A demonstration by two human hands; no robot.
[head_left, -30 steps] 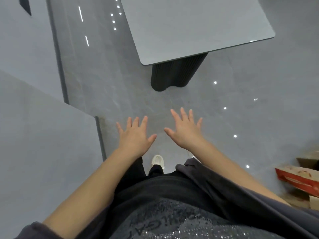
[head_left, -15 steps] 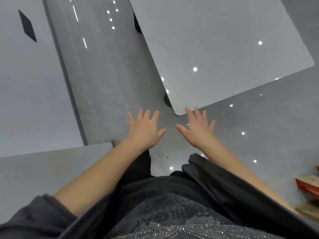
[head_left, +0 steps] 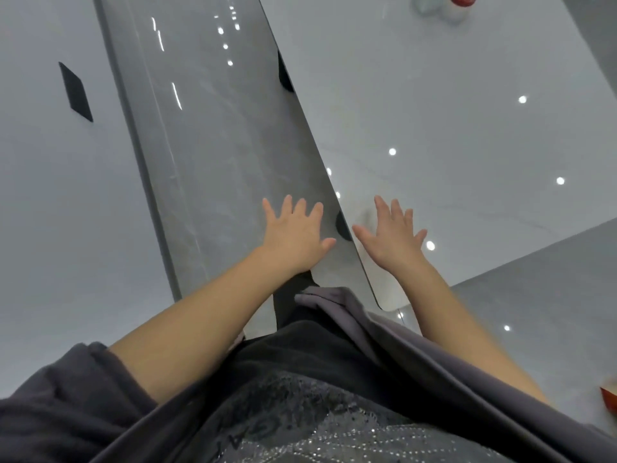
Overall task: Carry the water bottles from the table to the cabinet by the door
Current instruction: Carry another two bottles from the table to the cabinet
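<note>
left hand [head_left: 293, 237]: fingers spread, nothing in it, just off the left edge of the table [head_left: 467, 128] | right hand [head_left: 394, 238]: also splayed, empty, over the near corner | bottles [head_left: 460, 8]: way back at the far edge, cropped

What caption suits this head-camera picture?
Left hand and right hand, open and empty, near the table; bottles at its far end.

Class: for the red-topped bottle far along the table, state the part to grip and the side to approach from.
Grip the red-topped bottle round its pale body below the cap, probably coming from its right with the right hand: it seems to stand upright, and a green-topped bottle sits close on its left. Both are cropped.
</note>
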